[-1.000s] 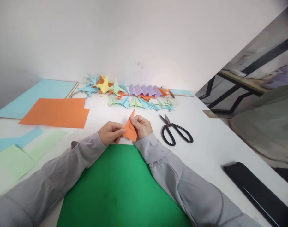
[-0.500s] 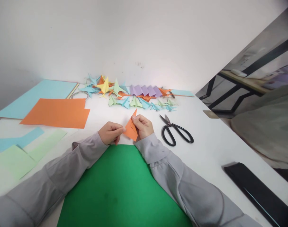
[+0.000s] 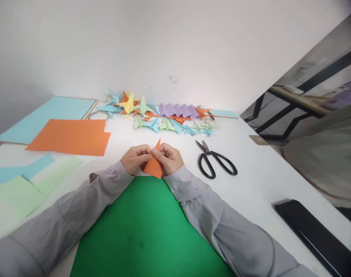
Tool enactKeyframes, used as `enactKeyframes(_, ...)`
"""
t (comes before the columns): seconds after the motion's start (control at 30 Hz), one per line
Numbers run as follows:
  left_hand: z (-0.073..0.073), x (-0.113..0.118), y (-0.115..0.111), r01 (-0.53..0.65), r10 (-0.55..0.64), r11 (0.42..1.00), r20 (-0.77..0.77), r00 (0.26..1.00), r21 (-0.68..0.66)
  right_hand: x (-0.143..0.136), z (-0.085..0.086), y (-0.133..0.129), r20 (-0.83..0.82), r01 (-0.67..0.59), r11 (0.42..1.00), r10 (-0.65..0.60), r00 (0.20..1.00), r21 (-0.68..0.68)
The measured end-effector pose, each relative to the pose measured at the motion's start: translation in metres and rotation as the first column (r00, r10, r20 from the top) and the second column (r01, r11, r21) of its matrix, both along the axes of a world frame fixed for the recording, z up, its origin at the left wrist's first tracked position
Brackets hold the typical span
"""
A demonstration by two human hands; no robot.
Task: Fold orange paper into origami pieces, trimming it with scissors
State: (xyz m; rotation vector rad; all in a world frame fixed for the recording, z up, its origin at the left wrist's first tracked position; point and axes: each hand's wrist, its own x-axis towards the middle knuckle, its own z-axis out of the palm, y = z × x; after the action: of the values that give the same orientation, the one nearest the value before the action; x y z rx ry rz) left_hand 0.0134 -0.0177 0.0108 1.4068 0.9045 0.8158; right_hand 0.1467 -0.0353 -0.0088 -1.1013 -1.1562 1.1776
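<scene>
A small folded piece of orange paper [image 3: 154, 166] is held between both hands, its narrow point upward and its wider end down, just above the far edge of a green sheet [image 3: 152, 223]. My left hand [image 3: 136, 158] pinches its left side with thumb and fingers. From the right, my right hand [image 3: 169, 157] grips the same paper, the thumb lying on its front face. The fingers behind the paper are partly hidden.
Black-handled scissors [image 3: 211, 157] lie right of my hands. Folded paper shapes [image 3: 129, 104] line the wall. Orange [image 3: 68, 138], blue [image 3: 48, 111] and green sheets [image 3: 22, 194] lie left. A long black object [image 3: 314, 231] lies at the right.
The orange paper has moved slightly down and left and now stands more upright. My right hand has shifted left, closer to my left hand, and its thumb lies lower on the paper.
</scene>
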Motion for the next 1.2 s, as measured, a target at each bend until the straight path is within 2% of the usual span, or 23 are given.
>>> enactKeyframes(0.17, 0.0, 0.0, 0.0, 0.025, -0.028, 0.997, -0.033, 0.999, -0.069, 0.001, -0.005, 0.004, -0.09, 0.086, 0.996, -0.084, 0.992, 0.017)
enactKeyframes(0.37, -0.002, 0.0, 0.0, 0.054, -0.056, 0.997, -0.034, 0.998, -0.054, 0.004, -0.016, 0.013, -0.204, 0.209, 0.978, -0.207, 0.957, -0.012)
enactKeyframes(0.67, -0.004, -0.003, 0.0, 0.034, -0.03, 0.996, 0.06, 0.998, -0.081, 0.009, -0.012, 0.02, -0.311, 0.302, 0.95, -0.313, 0.898, -0.082)
enactKeyframes(0.73, -0.004, -0.003, 0.001, -0.003, 0.01, 0.997, 0.081, 0.997, -0.082, 0.009, -0.008, 0.016, -0.244, 0.229, 0.968, -0.247, 0.938, -0.099)
enactKeyframes(0.8, -0.005, -0.003, 0.001, -0.044, 0.051, 0.997, 0.102, 0.993, -0.069, 0.007, -0.005, 0.01, -0.074, 0.077, 0.995, -0.081, 0.994, -0.061)
enactKeyframes(0.87, -0.006, -0.002, 0.002, -0.057, 0.06, 0.998, 0.106, 0.993, -0.038, 0.005, -0.002, 0.003, 0.053, -0.046, 0.999, 0.047, 0.997, -0.016)
enactKeyframes(0.93, -0.007, -0.002, 0.003, -0.05, 0.051, 0.999, 0.101, 0.994, -0.013, 0.004, -0.002, 0.0, 0.109, -0.112, 0.994, 0.112, 0.988, 0.0)
enactKeyframes(1.0, -0.008, -0.003, 0.005, -0.078, 0.081, 0.997, 0.14, 0.987, -0.028, 0.004, -0.003, -0.001, 0.103, -0.118, 0.993, 0.118, 0.988, 0.003)
enactKeyframes(1.07, -0.007, -0.003, 0.008, -0.155, 0.17, 0.984, 0.233, 0.957, -0.082, 0.004, -0.004, 0.001, 0.075, -0.101, 0.995, 0.1, 0.992, 0.011)
enactKeyframes(1.2, -0.005, -0.005, 0.011, -0.253, 0.309, 0.947, 0.357, 0.881, -0.196, 0.007, -0.007, 0.005, 0.052, 0.006, 0.999, -0.009, 0.999, 0.041)
